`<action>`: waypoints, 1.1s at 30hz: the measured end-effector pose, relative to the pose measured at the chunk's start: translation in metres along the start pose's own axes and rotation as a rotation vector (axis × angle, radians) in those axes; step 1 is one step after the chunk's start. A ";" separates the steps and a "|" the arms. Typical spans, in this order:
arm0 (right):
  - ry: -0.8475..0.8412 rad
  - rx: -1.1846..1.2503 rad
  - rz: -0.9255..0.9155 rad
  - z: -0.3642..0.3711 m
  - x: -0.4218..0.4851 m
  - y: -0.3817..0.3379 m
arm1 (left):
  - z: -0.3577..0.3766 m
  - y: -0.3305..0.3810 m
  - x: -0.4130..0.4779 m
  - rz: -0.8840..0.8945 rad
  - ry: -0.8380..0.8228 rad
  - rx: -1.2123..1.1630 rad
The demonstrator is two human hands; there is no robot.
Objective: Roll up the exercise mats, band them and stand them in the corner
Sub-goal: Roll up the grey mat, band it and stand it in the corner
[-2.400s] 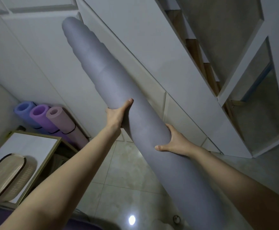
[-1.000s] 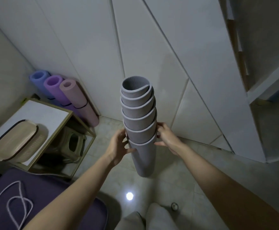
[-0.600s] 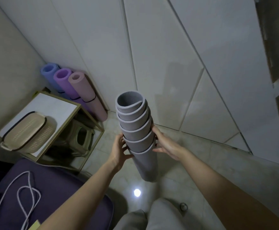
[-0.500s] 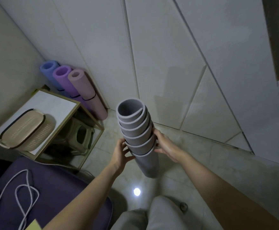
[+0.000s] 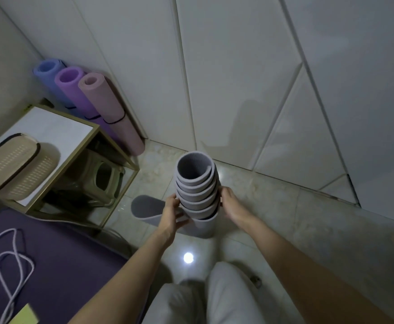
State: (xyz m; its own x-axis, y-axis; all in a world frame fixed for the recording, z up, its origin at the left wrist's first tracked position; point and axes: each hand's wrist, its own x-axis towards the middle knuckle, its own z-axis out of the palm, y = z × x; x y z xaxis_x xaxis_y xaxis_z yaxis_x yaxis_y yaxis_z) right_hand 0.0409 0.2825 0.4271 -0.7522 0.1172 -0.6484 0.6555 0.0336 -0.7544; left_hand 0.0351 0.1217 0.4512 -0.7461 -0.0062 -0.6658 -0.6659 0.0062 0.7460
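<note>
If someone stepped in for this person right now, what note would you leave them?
Hands: left hand and right hand both grip the grey mat.
Where: it stands on end on the floor, with its layers telescoped and its outer flap loose to the left.
Done: blue mat, purple mat and pink mat lean in the corner; black bands show on two.
Left: tighten the grey roll, band it (no band shows on it), then stand it beside the others.
</note>
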 end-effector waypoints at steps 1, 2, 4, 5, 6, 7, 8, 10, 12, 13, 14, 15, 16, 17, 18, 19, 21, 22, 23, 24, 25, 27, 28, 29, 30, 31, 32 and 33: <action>0.009 0.013 -0.003 0.000 -0.001 -0.001 | 0.002 -0.001 0.003 -0.002 -0.001 0.028; 0.014 0.023 -0.025 -0.001 0.000 0.000 | 0.004 -0.001 0.005 -0.003 -0.002 0.057; 0.050 -0.011 -0.080 -0.004 0.008 0.003 | 0.009 0.000 0.008 -0.017 0.003 0.101; 0.052 -0.035 -0.093 -0.005 0.010 0.004 | 0.011 0.000 0.010 -0.032 0.005 0.110; 0.052 -0.053 -0.113 -0.006 0.014 0.007 | 0.013 -0.001 0.012 -0.049 0.001 0.113; 0.056 -0.074 -0.129 -0.006 0.014 0.007 | 0.013 -0.002 0.012 -0.071 -0.005 0.106; 0.061 -0.091 -0.145 -0.008 0.014 0.008 | 0.013 -0.004 0.011 -0.096 -0.019 0.081; 0.068 -0.111 -0.147 -0.012 0.014 0.016 | 0.013 -0.008 0.009 -0.146 -0.074 0.009; 0.059 -0.115 -0.128 -0.015 0.016 0.026 | 0.016 -0.010 0.007 -0.167 -0.152 -0.002; 0.055 -0.114 -0.109 -0.016 0.017 0.031 | 0.018 -0.010 0.007 -0.170 -0.178 0.007; 0.050 -0.114 -0.088 -0.018 0.019 0.035 | 0.021 -0.009 0.007 -0.170 -0.193 0.020; 0.047 -0.100 -0.067 -0.019 0.021 0.036 | 0.024 -0.009 0.008 -0.168 -0.199 0.031; 0.054 -0.076 -0.052 -0.021 0.022 0.036 | 0.027 -0.009 0.009 -0.166 -0.198 0.037; 0.061 -0.044 -0.029 -0.024 0.019 0.030 | 0.030 -0.009 0.010 -0.163 -0.194 0.035; 0.052 -0.015 0.002 -0.027 0.014 0.023 | 0.032 -0.009 0.011 -0.162 -0.186 0.031; 0.023 0.004 0.042 -0.030 0.009 0.015 | 0.032 -0.009 0.013 -0.165 -0.177 0.027; -0.076 -0.018 0.104 -0.036 -0.001 -0.001 | 0.034 -0.009 0.013 -0.173 -0.178 0.017; -0.122 -0.018 0.123 -0.038 -0.004 -0.005 | 0.034 -0.009 0.013 -0.170 -0.187 0.024; -0.154 -0.004 0.141 -0.039 -0.003 -0.006 | 0.035 -0.009 0.013 -0.174 -0.196 0.033; -0.164 0.009 0.151 -0.039 -0.002 -0.004 | 0.036 -0.009 0.013 -0.177 -0.198 0.045; -0.158 0.017 0.164 -0.037 0.001 -0.001 | 0.036 -0.010 0.014 -0.178 -0.188 0.056; -0.163 0.020 0.176 -0.036 0.004 0.004 | 0.037 -0.013 0.014 -0.177 -0.142 0.068; -0.159 -0.001 0.176 -0.034 0.002 0.004 | 0.037 -0.015 0.013 -0.176 -0.109 0.067; -0.137 -0.018 0.164 -0.032 0.002 0.004 | 0.037 -0.017 0.013 -0.174 -0.076 0.068; -0.094 -0.024 0.152 -0.030 0.003 0.007 | 0.036 -0.019 0.012 -0.175 -0.052 0.073; -0.038 -0.023 0.141 -0.028 0.006 0.011 | 0.036 -0.022 0.011 -0.177 -0.038 0.077; 0.014 -0.027 0.136 -0.026 0.009 0.014 | 0.035 -0.024 0.010 -0.180 -0.034 0.075; 0.053 -0.044 0.128 -0.025 0.011 0.018 | 0.035 -0.024 0.009 -0.189 -0.035 0.070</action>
State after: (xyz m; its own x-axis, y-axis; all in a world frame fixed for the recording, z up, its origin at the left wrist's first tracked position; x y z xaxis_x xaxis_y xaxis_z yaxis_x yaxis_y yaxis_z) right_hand 0.0460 0.3094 0.4086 -0.6586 0.1759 -0.7317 0.7489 0.0585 -0.6601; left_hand 0.0446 0.1569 0.4273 -0.6069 0.0209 -0.7945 -0.7913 0.0774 0.6065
